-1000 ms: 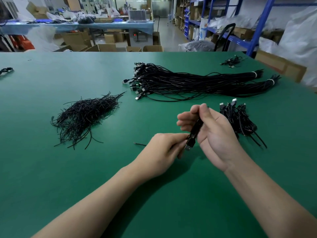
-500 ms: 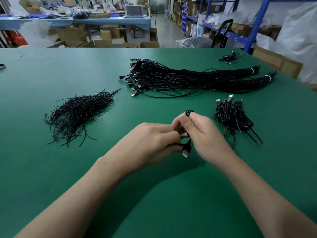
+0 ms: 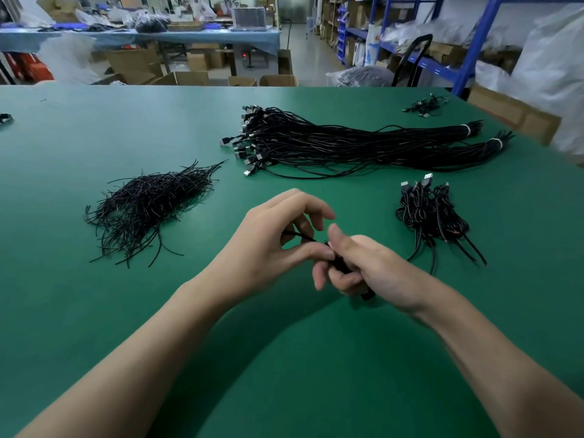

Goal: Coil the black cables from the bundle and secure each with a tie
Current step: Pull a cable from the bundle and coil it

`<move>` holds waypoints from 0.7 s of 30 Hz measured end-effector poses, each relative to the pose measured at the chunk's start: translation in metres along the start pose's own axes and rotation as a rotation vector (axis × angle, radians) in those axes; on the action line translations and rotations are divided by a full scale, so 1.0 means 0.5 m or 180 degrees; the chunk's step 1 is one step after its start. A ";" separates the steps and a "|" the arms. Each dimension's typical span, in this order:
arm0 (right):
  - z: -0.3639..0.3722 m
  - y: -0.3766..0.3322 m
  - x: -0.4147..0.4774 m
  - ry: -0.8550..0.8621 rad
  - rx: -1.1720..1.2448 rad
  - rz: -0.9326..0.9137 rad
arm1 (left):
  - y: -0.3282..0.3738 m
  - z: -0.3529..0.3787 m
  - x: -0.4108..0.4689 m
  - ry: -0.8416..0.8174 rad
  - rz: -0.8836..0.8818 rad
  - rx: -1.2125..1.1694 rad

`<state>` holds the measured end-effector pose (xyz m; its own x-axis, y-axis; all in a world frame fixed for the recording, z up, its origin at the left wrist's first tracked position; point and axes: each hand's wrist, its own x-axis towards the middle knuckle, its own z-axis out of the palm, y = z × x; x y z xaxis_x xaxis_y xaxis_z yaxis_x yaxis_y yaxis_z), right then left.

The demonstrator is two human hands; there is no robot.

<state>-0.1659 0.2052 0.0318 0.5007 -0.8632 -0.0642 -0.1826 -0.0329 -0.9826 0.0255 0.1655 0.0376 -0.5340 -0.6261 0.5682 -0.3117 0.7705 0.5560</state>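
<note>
Gripping a coiled black cable (image 3: 340,264) just above the green table (image 3: 94,311), the right hand (image 3: 376,270) curls its fingers round it, thumb raised. The left hand (image 3: 271,248) pinches a thin black tie (image 3: 300,237) at the coil, its other fingers loosely spread.

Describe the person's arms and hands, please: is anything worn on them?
Both are bare. The left hand and right hand wear no gloves, and no ring shows. The forearms have no sleeves, watch or bracelet in view.
</note>
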 end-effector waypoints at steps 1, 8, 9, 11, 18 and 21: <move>0.001 -0.001 0.000 0.0002 -0.0048 0.0035 | -0.003 -0.001 -0.001 -0.0127 -0.0025 -0.0035; -0.005 0.012 -0.001 -0.0069 0.0035 0.0281 | -0.019 0.002 -0.003 -0.0461 -0.0039 0.0253; -0.006 0.013 0.000 -0.0136 0.0141 0.0319 | -0.020 0.003 -0.004 -0.0488 -0.0107 0.0273; -0.009 0.015 0.000 -0.0238 0.0301 0.0409 | -0.021 0.004 -0.006 -0.0571 -0.0219 0.0325; -0.034 0.024 -0.015 -0.0622 0.0737 0.0536 | -0.015 0.009 -0.012 -0.0856 -0.0208 0.0804; -0.033 0.025 -0.014 -0.0381 0.0343 0.0361 | -0.014 0.013 -0.010 -0.0933 -0.0154 0.1149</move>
<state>-0.1857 0.2026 0.0229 0.5802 -0.7921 -0.1895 -0.1551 0.1210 -0.9805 0.0253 0.1639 0.0267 -0.6956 -0.6420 0.3226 -0.5675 0.7663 0.3013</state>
